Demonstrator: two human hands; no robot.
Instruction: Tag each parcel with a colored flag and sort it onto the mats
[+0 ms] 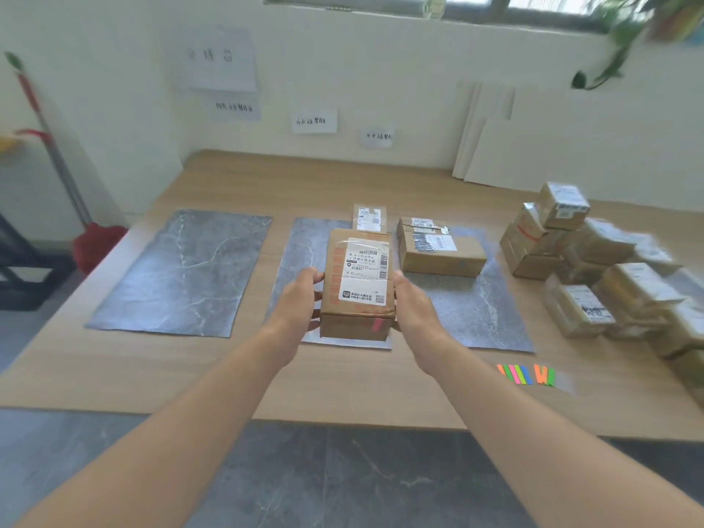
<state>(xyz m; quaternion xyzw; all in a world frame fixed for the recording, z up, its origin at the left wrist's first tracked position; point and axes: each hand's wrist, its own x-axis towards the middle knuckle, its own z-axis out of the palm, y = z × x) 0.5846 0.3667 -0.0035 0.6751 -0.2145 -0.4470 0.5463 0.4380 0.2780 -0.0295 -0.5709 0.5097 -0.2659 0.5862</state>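
Observation:
A brown cardboard parcel [358, 283] with a white shipping label and a pink flag on its near face is held over the middle grey mat [304, 253]. My left hand [297, 302] grips its left side and my right hand [413, 306] grips its right side. Whether the parcel touches the mat I cannot tell. Behind it on the middle mat lies a small flat parcel [369, 217]. A taped parcel [438, 245] sits on the right mat [480, 318]. The left mat [183, 268] has nothing on it. Coloured flags [525, 375] lie on the table at the near right.
A pile of several untagged brown parcels [594, 261] fills the table's right side. White boards [533, 146] lean on the wall behind. Paper signs [312, 121] hang on the wall above the mats. A red broom [95, 245] stands left of the wooden table [343, 383].

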